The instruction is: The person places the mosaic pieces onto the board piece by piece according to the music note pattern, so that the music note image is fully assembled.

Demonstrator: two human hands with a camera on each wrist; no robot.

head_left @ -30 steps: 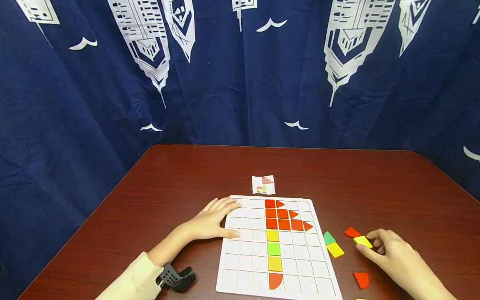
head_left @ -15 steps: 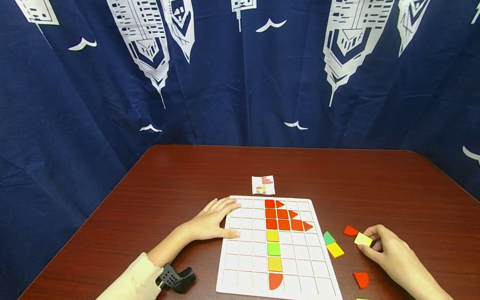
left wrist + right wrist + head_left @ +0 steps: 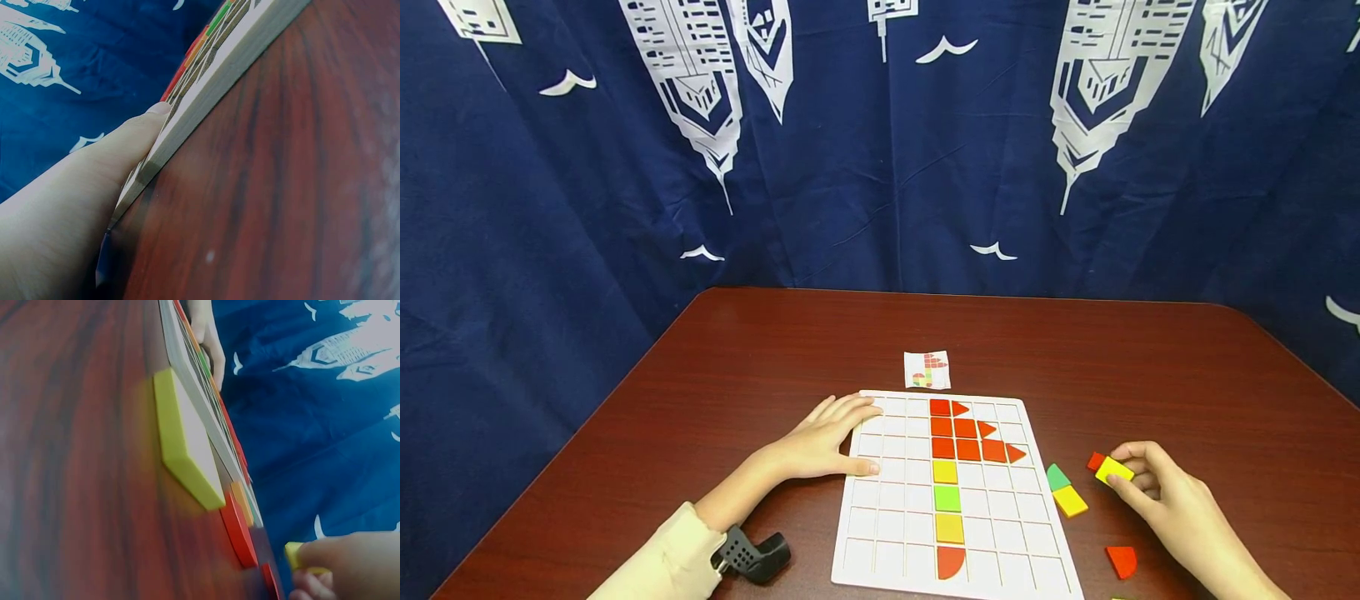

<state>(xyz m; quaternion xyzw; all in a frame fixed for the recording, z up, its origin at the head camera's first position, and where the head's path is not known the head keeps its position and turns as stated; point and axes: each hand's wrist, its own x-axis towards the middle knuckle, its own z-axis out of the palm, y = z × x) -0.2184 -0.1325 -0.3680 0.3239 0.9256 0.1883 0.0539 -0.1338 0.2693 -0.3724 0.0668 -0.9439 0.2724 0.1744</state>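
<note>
**Right hand [image 3: 1157, 496] pinching a yellow tile [image 3: 1115, 472] beside the white grid board [image 3: 917, 499]**

My head feed shows the yellow tile between thumb and fingers, to the right of the board, covering part of a red piece [image 3: 1095, 461]. On my right wrist feed it stands out against the blue cloth [image 3: 281, 437], while a yellow block [image 3: 187, 440] lies on the desk [image 3: 75, 450] close to the lens. The left hand [image 3: 826, 443] rests on the board's left edge, fingers spread wide.

On the board I see three rows of red squares [image 3: 968, 449], each ending in a red triangle [image 3: 1016, 454]; below runs a column: yellow square [image 3: 945, 472], green square [image 3: 948, 498], another yellow one, then a red quarter-round [image 3: 951, 562]. Right of the board, a green quarter-round [image 3: 1057, 477] touches a loose yellow square [image 3: 1071, 502]. A printed card [image 3: 927, 370] lies just beyond the far edge.
</note>
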